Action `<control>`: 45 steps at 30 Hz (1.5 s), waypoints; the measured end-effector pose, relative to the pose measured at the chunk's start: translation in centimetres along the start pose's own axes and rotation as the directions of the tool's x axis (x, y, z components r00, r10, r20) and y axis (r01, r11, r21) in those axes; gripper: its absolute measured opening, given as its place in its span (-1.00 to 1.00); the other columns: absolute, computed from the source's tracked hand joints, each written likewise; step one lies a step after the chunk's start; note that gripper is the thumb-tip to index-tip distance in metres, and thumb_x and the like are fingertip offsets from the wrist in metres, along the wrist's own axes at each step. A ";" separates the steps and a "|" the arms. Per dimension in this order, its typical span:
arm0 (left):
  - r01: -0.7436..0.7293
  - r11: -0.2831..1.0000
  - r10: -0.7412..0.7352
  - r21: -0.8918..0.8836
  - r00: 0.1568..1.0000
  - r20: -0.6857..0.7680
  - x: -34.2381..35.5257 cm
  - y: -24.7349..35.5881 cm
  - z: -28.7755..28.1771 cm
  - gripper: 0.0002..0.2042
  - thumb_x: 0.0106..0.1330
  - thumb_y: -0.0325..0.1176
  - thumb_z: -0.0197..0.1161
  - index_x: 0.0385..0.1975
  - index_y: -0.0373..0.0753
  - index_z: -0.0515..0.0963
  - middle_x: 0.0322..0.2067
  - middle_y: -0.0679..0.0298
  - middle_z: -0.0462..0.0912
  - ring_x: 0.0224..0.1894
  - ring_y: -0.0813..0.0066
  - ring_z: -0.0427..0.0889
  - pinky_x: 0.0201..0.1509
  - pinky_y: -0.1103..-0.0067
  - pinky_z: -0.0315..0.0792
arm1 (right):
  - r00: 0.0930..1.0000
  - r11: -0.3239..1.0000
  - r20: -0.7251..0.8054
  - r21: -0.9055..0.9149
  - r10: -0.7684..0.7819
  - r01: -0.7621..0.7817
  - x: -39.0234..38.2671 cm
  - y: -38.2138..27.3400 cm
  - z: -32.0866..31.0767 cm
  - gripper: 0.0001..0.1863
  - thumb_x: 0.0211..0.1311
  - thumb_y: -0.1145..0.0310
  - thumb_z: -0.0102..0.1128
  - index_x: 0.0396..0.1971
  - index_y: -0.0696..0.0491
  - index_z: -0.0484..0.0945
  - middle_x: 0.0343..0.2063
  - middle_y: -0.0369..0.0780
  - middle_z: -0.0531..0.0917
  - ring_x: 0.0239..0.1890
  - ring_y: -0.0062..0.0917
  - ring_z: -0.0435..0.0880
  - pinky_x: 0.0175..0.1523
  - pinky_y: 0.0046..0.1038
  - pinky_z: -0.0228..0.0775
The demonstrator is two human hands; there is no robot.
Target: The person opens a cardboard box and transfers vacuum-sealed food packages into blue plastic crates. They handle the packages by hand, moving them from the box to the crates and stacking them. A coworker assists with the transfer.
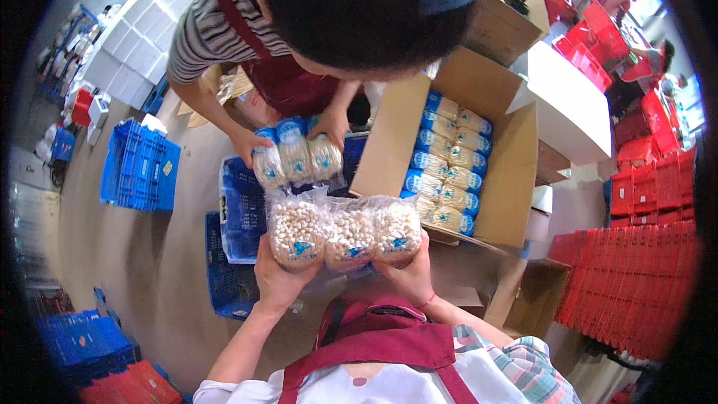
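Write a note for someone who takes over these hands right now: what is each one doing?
Left hand and right hand squeeze a row of three mushroom packs between them, above the blue crate.
A co-worker opposite holds three more packs.
Done: the box on the right holds two rows of packs, with bare room beside them.
Left: the held packs are not yet set down.

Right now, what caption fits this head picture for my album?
Both hands, left hand and right hand, hold three mushroom packs beside a cardboard box.
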State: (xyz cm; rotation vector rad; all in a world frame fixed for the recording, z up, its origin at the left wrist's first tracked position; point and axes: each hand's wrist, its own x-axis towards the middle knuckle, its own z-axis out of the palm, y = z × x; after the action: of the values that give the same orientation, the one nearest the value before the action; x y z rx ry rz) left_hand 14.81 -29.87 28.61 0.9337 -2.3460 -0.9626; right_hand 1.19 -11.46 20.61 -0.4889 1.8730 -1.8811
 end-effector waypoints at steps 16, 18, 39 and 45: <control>0.191 0.975 -0.173 0.114 0.974 -0.148 -5.9 -8.7 -4.7 -0.34 -0.29 -0.29 0.55 -0.11 -0.26 0.38 -0.23 0.11 0.54 -0.16 0.15 0.57 -0.09 0.38 0.44 | 0.893 0.982 0.408 -0.076 0.191 -0.175 -0.2 3.8 8.4 -0.16 -0.18 0.61 0.41 0.13 0.10 0.08 0.00 -0.21 0.38 0.06 -0.51 0.40 0.14 -0.44 0.32; 0.224 0.964 -0.204 0.141 0.968 -0.144 -6.1 -10.4 -6.1 -0.33 -0.28 -0.28 0.54 -0.09 -0.26 0.37 -0.21 0.11 0.53 -0.14 0.15 0.56 -0.08 0.38 0.43 | 0.890 0.975 0.398 -0.102 0.222 -0.197 -0.6 3.0 10.9 -0.15 -0.19 0.60 0.42 0.13 0.12 0.08 0.00 -0.21 0.38 0.06 -0.50 0.40 0.15 -0.44 0.31; 0.516 0.754 -0.648 0.406 0.683 0.337 7.7 -34.4 0.3 -0.24 -0.15 0.20 0.34 -0.08 -0.33 0.44 -0.19 -0.04 0.60 -0.09 0.05 0.58 -0.02 0.32 0.41 | 0.642 0.701 0.284 -0.332 0.712 -0.631 9.7 23.5 21.2 -0.05 -0.16 0.03 0.49 0.15 0.21 0.18 0.04 -0.07 0.44 0.05 -0.37 0.45 0.15 -0.35 0.26; 0.512 0.700 -0.714 0.498 0.520 0.469 7.7 -43.0 7.4 -0.17 -0.32 0.29 0.32 -0.05 -0.23 0.53 -0.12 -0.02 0.60 -0.05 0.10 0.58 0.04 0.40 0.42 | 0.587 0.522 0.117 -0.617 0.801 -0.589 8.8 35.6 19.6 0.11 -0.22 -0.17 0.42 0.17 0.34 0.14 0.02 0.01 0.45 0.06 -0.33 0.46 0.11 -0.37 0.32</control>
State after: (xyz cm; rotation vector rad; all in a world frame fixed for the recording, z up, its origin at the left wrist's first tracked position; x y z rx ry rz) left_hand 23.20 -54.97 -6.90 1.9495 -2.8121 -1.3895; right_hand 6.40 -32.30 -15.02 -0.1578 1.8602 -0.6428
